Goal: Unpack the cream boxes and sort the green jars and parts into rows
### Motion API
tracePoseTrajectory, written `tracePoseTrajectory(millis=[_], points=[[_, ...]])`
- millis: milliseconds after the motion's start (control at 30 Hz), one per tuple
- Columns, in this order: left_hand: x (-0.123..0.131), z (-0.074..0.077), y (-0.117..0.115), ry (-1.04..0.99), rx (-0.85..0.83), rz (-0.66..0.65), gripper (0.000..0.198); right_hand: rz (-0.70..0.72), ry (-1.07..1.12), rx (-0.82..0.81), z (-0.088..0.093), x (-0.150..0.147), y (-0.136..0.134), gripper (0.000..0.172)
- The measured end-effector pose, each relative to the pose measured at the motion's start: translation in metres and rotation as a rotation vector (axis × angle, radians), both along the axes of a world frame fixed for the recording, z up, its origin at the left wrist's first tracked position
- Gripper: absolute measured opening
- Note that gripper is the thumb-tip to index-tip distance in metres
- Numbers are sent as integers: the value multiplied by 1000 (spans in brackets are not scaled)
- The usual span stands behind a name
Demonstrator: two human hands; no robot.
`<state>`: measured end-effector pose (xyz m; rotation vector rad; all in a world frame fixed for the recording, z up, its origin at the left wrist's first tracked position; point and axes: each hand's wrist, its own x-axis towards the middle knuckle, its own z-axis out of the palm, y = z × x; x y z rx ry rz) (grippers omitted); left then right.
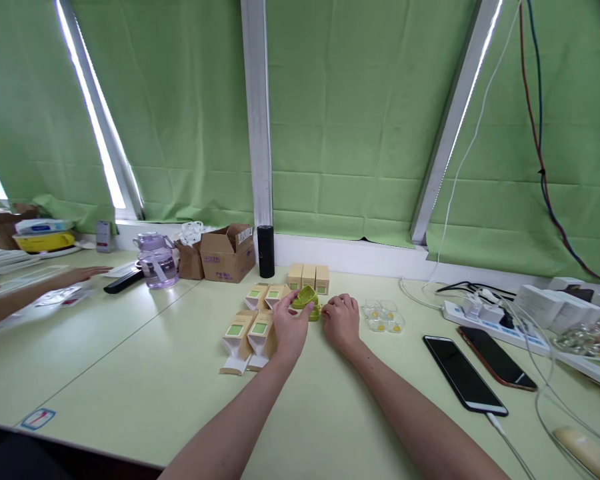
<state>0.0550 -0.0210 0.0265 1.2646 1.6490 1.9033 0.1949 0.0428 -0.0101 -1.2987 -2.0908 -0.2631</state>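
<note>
Left hand (291, 328) pinching hollow green piece (307, 296), thumb against fingers, toward far edge of table (130, 400). Right hand (343, 321) curled just beside; can't tell if gripping. Best: light pinch, wrists low, so smooth curved shell won't flex. Cartons (237, 331) leftward: matte cardboard, flaps open. Clear tray (383, 316) rightward: glossy, rounded.

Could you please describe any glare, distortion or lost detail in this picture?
Head view throughout: glare at bright slits beside the green blinds; right window post leaning, possibly wide-angle distortion; green plastic piece in the left hand too small for fine detail.
</note>
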Motion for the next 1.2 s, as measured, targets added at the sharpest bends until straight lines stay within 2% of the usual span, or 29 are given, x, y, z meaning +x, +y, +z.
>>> tracePoseTrajectory(millis=[200, 333, 467, 600, 733, 967, 1200], points=[[2, 1, -1, -17, 18, -4, 47, -5, -28, -24, 1, -5, 3, 17], [2, 1, -3, -86, -26, -64, 51, -14, -42, -31, 0, -6, 4, 18], [3, -1, -2, -156, -1, -123, 50, -22, -49, -31, -1, -7, 4, 18], [6, -1, 0, -287, 41, -209, 54, -17, -66, -35, 0, -8, 4, 20], [10, 0, -1, -481, 15, -339, 58, -21, -77, -43, 1, -8, 3, 21], [11, 1, -4, -677, -88, -500, 45, -18, -80, -53, 5, -8, -3, 18], [7, 0, 0, -851, -166, -527, 33, 42, -118, -7, 3, 1, -21, 18]])
